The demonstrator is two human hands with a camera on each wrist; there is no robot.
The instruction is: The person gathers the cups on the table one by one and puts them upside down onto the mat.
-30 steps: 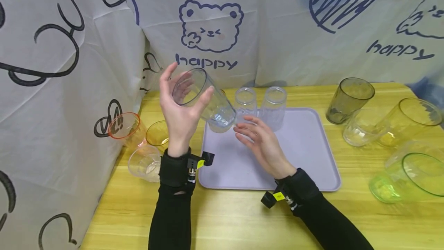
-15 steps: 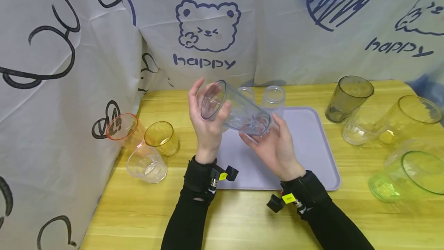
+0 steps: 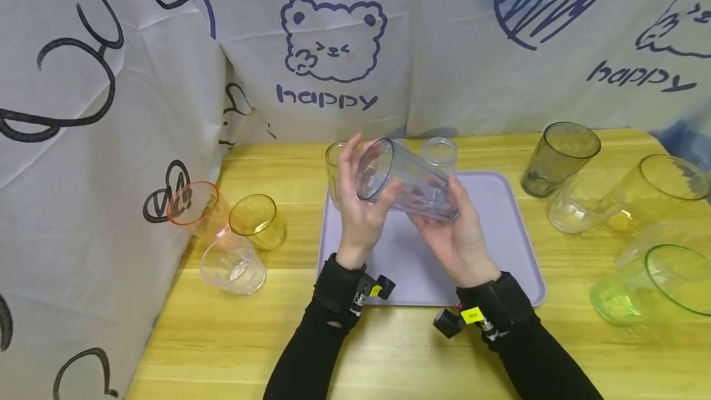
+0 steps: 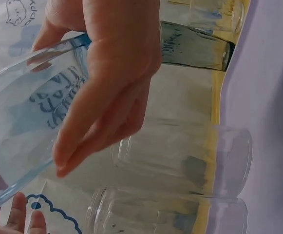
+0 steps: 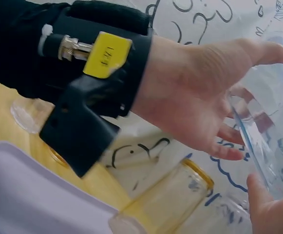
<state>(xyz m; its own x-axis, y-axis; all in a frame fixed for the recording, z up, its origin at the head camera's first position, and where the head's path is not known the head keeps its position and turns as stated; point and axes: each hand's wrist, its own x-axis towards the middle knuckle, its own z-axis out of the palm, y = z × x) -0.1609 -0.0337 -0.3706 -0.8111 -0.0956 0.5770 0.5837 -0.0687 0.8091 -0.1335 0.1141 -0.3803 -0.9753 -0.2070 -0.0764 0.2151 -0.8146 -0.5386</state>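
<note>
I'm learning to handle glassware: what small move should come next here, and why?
Probably firm up the right hand on the blue-tinted glass before loosening the left hand: the glass is tilted above the tray, mouth end in the left hand, base at the right.

Held glass (image 3: 419, 185): pale blue tint throughout. Tray (image 3: 500, 233): plain lavender. Table (image 3: 222, 338): yellow, streaked wood grain. Backdrop (image 3: 450, 73): white, with navy bear outlines, hatching and "happy" lettering; black linework at left. Further glasses noted: orange glass (image 3: 204, 212), amber glass (image 3: 258, 222), smoky grey glass (image 3: 560, 159), green glass (image 3: 647, 292). Sleeves (image 3: 302, 357): black. Wrist labels (image 3: 471, 315): yellow.
</note>
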